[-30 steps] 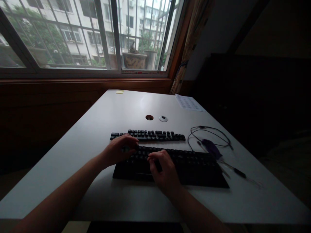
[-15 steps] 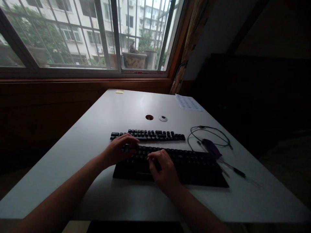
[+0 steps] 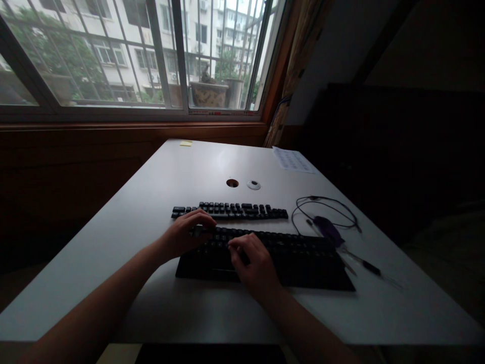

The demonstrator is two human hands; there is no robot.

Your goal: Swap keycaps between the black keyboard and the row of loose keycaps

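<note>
Barely anything in the head view has moved since half a second ago. The left hand [image 3: 187, 233] curls over the black keyboard [image 3: 308, 270] at ten o'clock; the right hand [image 3: 253, 260] bends in from six. Whether either pinches anything, I honestly can't tell. Toward twelve, loose keycaps [image 3: 248, 210] line the worktop [image 3: 113, 242].

No wording legible. Paper [image 3: 293, 161], well beyond right hand [image 3: 254, 260] and off to its right: grey printed rows, too small to read; keyboard [image 3: 299, 253], beneath that hand: faint pale key marks, too dim. Keycaps [image 3: 246, 208], just beyond left hand [image 3: 187, 232]: pale specks, unreadable; window frame [image 3: 223, 114], far ahead of it: tiny marks, some red, likewise unreadable.
</note>
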